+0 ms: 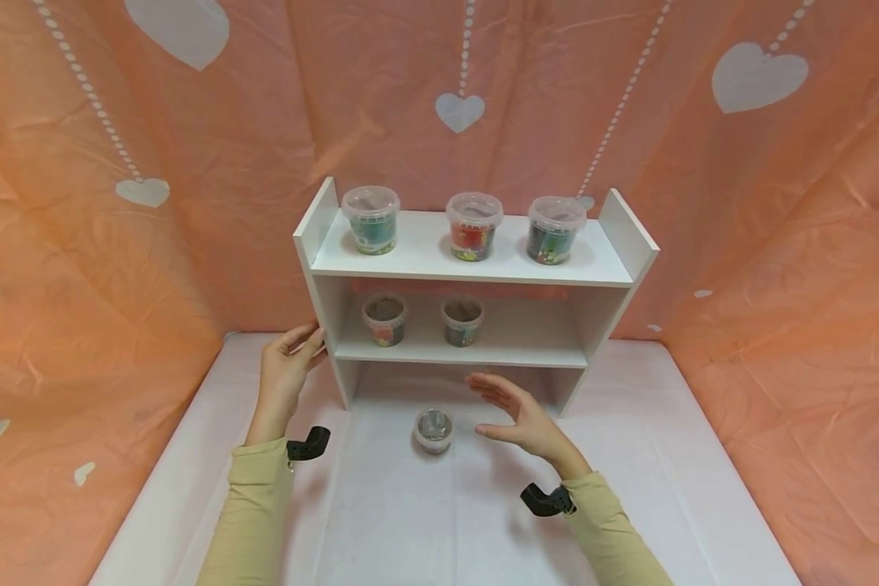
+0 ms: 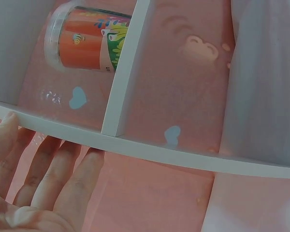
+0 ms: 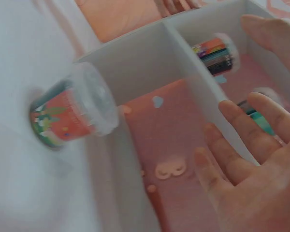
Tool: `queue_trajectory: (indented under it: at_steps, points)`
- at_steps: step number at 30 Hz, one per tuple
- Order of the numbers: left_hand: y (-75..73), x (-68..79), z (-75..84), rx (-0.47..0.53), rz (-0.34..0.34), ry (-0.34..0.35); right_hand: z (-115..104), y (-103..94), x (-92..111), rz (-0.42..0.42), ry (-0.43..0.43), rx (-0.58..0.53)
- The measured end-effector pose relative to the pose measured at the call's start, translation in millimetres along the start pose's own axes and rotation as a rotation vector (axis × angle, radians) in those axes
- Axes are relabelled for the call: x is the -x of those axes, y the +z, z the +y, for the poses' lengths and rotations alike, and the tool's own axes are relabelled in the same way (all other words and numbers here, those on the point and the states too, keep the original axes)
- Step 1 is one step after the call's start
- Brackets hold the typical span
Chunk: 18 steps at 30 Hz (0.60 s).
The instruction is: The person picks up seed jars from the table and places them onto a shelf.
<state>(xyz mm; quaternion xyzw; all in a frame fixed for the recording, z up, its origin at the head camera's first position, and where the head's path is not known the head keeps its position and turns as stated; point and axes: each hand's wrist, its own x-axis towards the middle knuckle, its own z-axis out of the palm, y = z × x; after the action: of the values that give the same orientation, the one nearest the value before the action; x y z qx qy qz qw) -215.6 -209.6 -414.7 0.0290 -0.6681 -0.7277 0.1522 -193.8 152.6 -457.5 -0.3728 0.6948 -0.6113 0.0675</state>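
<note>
My left hand (image 1: 287, 370) is at the left side panel of a white shelf unit (image 1: 461, 358). In the left wrist view its extended fingers (image 2: 70, 179) reach the panel's outer side, the thumb overlapping the panel's edge. My right hand (image 1: 520, 417) hovers in front of the bottom opening, fingers spread and holding nothing. Between the hands, a small plastic tub (image 1: 434, 431) with a clear top stands on the table; the right wrist view shows the colourful print on this tub (image 3: 63, 113). On the middle shelf stand a left tub (image 1: 385, 320) and another tub (image 1: 461, 321).
Along the top shelf stand a green-printed tub (image 1: 372, 220), a red-printed tub (image 1: 474, 226) and a dark green tub (image 1: 553, 230), all with clear lids. An orange cloth (image 1: 249, 163) with pale hearts hangs behind and at both sides. A whitish cover (image 1: 388, 521) lies over the table.
</note>
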Motion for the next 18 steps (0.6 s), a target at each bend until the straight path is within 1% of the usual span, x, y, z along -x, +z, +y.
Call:
queue_trajectory:
  at_steps: [6, 13, 18]
  points:
    - [0.0, 0.9, 1.4, -0.005, 0.004, -0.008, 32, 3.8, 4, 0.01, 0.035, -0.04]
    - [1.2, 1.1, 1.6, 0.027, 0.014, -0.011, 51, 6.9, 5, 0.035, 0.063, -0.073]
    - [1.6, 1.2, 1.8, 0.023, 0.01, -0.01, 64, 12.5, 4, 0.04, 0.097, -0.154]
